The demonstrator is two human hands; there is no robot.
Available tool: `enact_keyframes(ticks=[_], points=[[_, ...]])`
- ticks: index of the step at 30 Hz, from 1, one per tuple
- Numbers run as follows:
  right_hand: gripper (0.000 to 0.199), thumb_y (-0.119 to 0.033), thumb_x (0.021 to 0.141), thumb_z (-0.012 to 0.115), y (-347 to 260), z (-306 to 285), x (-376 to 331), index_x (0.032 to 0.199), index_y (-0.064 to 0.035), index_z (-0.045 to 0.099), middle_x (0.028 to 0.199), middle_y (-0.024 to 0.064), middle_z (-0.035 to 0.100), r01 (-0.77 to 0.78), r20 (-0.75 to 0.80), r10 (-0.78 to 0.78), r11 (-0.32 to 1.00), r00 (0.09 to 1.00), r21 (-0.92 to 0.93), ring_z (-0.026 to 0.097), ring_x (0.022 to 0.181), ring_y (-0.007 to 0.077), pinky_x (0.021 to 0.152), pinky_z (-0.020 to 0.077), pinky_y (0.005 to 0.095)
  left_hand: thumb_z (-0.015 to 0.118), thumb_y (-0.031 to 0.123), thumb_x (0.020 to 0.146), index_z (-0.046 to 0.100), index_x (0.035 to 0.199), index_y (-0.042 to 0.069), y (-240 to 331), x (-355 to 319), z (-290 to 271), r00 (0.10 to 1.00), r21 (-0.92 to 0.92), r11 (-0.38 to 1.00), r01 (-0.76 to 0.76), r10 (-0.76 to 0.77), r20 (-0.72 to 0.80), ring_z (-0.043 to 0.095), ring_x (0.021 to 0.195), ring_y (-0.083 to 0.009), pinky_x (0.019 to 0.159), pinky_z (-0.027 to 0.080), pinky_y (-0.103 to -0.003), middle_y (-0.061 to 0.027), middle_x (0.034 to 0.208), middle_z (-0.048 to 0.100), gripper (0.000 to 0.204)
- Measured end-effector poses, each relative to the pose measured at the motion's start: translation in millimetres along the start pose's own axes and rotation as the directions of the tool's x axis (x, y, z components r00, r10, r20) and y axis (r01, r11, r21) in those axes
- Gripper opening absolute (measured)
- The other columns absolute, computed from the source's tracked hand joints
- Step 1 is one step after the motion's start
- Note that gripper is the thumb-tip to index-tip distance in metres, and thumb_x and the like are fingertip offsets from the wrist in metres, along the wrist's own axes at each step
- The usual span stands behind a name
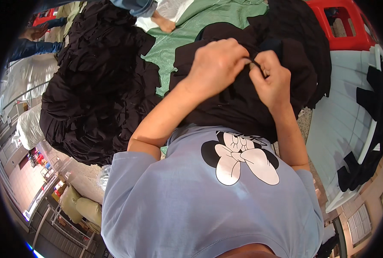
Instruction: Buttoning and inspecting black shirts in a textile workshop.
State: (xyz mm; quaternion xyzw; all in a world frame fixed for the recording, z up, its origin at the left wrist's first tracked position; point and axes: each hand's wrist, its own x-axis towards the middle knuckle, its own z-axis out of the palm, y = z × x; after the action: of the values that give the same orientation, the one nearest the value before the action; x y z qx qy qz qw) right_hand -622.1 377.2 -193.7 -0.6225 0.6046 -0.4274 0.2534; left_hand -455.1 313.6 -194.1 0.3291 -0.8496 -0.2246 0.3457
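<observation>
Both of my hands meet over a dark, nearly black cloth garment (217,107) that lies across my lap. A short dark strip of its fabric is pinched between the fingertips of my left hand (217,64). My right hand (272,79) is closed with thumb and fingers together on the same bit of cloth, just right of the left fingertips. The exact part of the garment they grip is small and partly hidden by the fingers. More dark cloth (301,56) is bunched beyond and to the right of my hands.
A large heap of black garments (97,90) rises at my left. Green sheeting (200,17) lies ahead, where another person's denim cuff (142,7) shows. At far right stand a red plastic stool (357,28) and a pale blue container (337,124) with black cloth pieces (370,103) over its edge.
</observation>
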Motion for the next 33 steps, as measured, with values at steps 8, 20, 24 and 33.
enact_keyframes(ticks=[8, 20, 24, 33], points=[[0.025, -0.002, 0.076, 0.065, -0.3, -6.4, 17.9, 0.1, -0.0095, 0.065, 0.111, 0.0057, 0.063, 0.525, 0.142, -0.505, 0.808, 0.851, -0.267, 0.06, 0.106, 0.0259, 0.099, 0.041, 0.0431, 0.07, 0.017, 0.09, 0.071, 0.1, 0.001, -42.2, -4.8, -38.8, 0.773, -0.364, 0.684, 0.632, -0.518, 0.367, 0.052, 0.068, -0.0063, 0.063, 0.045, -0.025, -0.0009, 0.073, 0.063, 0.019], [0.013, -0.006, 0.078, 0.069, 11.9, 39.4, 11.3, 0.088, -0.0121, 0.065, 0.085, 0.0012, 0.058, 0.549, 0.376, -0.464, 0.82, 0.802, -0.161, 0.059, 0.084, 0.0191, 0.086, 0.0414, 0.0373, 0.073, 0.016, 0.086, 0.068, 0.098, -0.003, -64.4, -26.8, -47.5, 0.743, -0.343, 0.666, 0.662, -0.523, 0.418, 0.051, 0.073, -0.006, 0.066, 0.043, -0.024, 0.0014, 0.077, 0.061, 0.023], [0.015, -0.006, 0.075, 0.07, 11.1, 45.8, 9.7, 0.088, -0.0127, 0.065, 0.087, 0.001, 0.058, 0.551, 0.399, -0.428, 0.787, 0.811, -0.278, 0.059, 0.088, 0.0192, 0.088, 0.0397, 0.038, 0.07, 0.014, 0.089, 0.069, 0.099, 0.0, -55.5, -19.1, -46.3, 0.711, -0.476, 0.529, 0.703, -0.547, 0.443, 0.05, 0.077, -0.0032, 0.069, 0.041, -0.021, 0.0061, 0.081, 0.059, 0.017], [0.017, -0.002, 0.079, 0.072, -2.6, 16.8, 26.9, 0.09, -0.0103, 0.063, 0.096, 0.0012, 0.069, 0.492, -0.008, -0.492, 0.871, 0.871, -0.013, 0.064, 0.086, 0.0204, 0.098, 0.039, 0.0393, 0.068, 0.004, 0.09, 0.069, 0.1, 0.0, -28.4, -4.4, -48.4, 0.711, -0.614, 0.41, 0.674, -0.586, 0.388, 0.057, 0.084, -0.003, 0.077, 0.044, -0.018, 0.0033, 0.092, 0.066, 0.011]])
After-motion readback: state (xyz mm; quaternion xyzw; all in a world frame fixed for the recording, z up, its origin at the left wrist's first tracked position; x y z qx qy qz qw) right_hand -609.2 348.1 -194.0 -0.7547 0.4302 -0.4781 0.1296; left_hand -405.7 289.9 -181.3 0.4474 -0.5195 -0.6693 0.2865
